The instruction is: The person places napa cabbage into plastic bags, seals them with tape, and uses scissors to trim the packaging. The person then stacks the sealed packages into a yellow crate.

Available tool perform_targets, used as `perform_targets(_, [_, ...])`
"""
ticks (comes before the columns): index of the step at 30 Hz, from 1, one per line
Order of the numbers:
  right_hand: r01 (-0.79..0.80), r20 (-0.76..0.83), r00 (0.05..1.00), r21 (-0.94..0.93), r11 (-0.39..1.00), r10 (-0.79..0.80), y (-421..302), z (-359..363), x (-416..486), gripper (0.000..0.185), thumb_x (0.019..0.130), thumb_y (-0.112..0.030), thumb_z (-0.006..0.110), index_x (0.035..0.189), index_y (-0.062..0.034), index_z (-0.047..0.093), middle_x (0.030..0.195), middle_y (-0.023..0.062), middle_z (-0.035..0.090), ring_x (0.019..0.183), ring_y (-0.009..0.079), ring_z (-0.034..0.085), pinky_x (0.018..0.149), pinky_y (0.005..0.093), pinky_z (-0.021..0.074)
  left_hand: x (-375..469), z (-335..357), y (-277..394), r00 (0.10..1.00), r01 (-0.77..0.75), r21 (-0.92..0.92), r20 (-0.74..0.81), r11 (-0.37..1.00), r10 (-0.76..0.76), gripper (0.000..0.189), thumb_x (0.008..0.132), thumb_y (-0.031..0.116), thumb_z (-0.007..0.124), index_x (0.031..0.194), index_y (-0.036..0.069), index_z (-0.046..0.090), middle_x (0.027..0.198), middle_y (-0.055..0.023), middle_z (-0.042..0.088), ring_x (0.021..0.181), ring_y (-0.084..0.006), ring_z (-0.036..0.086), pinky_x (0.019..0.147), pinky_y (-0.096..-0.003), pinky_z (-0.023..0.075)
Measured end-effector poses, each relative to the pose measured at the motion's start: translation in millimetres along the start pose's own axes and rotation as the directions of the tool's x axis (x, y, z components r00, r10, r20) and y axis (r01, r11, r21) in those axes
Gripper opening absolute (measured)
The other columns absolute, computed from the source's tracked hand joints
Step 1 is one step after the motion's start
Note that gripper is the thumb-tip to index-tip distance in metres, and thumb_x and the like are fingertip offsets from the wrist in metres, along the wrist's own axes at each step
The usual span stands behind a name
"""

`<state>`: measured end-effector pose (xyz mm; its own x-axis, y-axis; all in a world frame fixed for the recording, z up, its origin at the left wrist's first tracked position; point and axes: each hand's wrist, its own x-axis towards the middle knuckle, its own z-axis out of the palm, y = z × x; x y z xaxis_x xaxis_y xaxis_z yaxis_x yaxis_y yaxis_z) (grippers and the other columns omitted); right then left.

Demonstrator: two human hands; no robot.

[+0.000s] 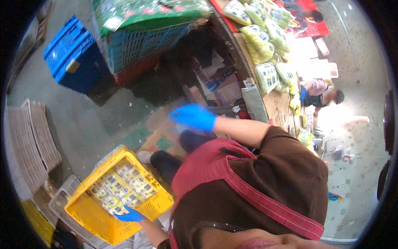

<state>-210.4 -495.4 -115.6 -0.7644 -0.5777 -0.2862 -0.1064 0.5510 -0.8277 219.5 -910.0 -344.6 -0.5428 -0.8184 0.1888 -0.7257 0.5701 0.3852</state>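
Note:
My left hand [130,214], in a blue glove, reaches into a yellow plastic crate [124,232]. Its thumb and fingers are apart beside the nearest of several wrapped packages [127,190] with printed green-and-white film. Whether the fingertips touch that package is hard to tell. The packages lie in rows along one side of the crate. My right hand [193,118], also gloved in blue, hangs above the floor in front of my legs. It is blurred, its fingers look spread, and no held object shows.
Filled yellow-green bags [269,40] crowd a worktable [276,109] on the right, where a person [321,93] works. A blue crate [74,56] and a stacked teal crate [143,43] stand ahead. Pale stacked trays [28,146] stand at left. Flattened cardboard [160,133] lies underfoot.

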Motion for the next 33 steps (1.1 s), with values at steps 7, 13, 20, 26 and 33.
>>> perform_targets(7, [0.170, -0.930, -0.173, 0.296, 0.940, 0.325, 74, -392, -149, 0.033, 0.093, -0.031, 0.067, 0.119, -0.0156, 0.054, 0.116, 0.0087, 0.056, 0.107, 0.0212, 0.055, 0.087, 0.0432, 0.0492, 6, -11, 219, 0.911, 0.407, -0.448, 0.267, 0.796, -0.315, 0.073, 0.090, 0.010, 0.066, 0.150, 0.005, 0.026, 0.144, -0.0243, 0.036, 0.120, -0.0353, 0.051, 0.098, -0.0452, 0.0479])
perform_targets(13, [0.069, -0.586, 0.318, 0.798, 0.599, 0.745, 134, -540, -185, 0.051, 0.088, -0.040, 0.070, 0.130, -0.0154, 0.054, 0.124, 0.0045, 0.059, 0.113, 0.0218, 0.055, 0.086, 0.0447, 0.0510, 17, 6, 405, 0.924, 0.235, -0.653, 0.380, 0.720, 0.043, 0.069, 0.090, 0.003, 0.064, 0.149, 0.001, 0.028, 0.144, -0.0158, 0.040, 0.118, -0.0298, 0.053, 0.096, -0.0389, 0.0452])
perform_targets(20, [0.186, -0.924, 0.308, 0.291, 0.938, 0.225, 143, -520, -213, 0.041, 0.095, -0.023, 0.058, 0.133, -0.0062, 0.055, 0.129, 0.0087, 0.058, 0.119, 0.0220, 0.054, 0.100, 0.0378, 0.0443, 13, -26, 607, 0.719, 0.278, -0.868, 0.472, 0.411, 0.511, 0.051, 0.094, 0.001, 0.055, 0.144, 0.006, 0.042, 0.136, -0.0155, 0.053, 0.123, -0.0249, 0.053, 0.104, -0.0378, 0.0434])
perform_targets(26, [0.070, -0.649, 0.759, 0.167, 0.983, 0.056, 16, -394, -152, 0.050, 0.088, -0.009, 0.062, 0.136, -0.0021, 0.049, 0.126, 0.0120, 0.057, 0.112, 0.0237, 0.059, 0.094, 0.0368, 0.0501, 34, -102, 688, 0.564, -0.176, -0.968, 0.051, 0.181, 0.824, 0.115, 0.066, 0.040, 0.088, 0.153, 0.004, 0.020, 0.156, -0.0184, 0.024, 0.145, -0.0313, 0.022, 0.118, -0.0419, 0.0215])
perform_targets(33, [0.274, 0.274, 0.928, -0.045, 0.961, -0.252, -70, -85, 4, 0.061, 0.083, -0.015, 0.073, 0.137, -0.0045, 0.049, 0.128, 0.0178, 0.051, 0.120, 0.0309, 0.052, 0.101, 0.0392, 0.0432, 49, -104, 459, 0.553, 0.632, -0.708, 0.696, 0.313, 0.458, 0.085, 0.076, 0.026, 0.083, 0.144, 0.002, 0.039, 0.134, -0.0137, 0.055, 0.121, -0.0219, 0.053, 0.104, -0.0374, 0.0444])
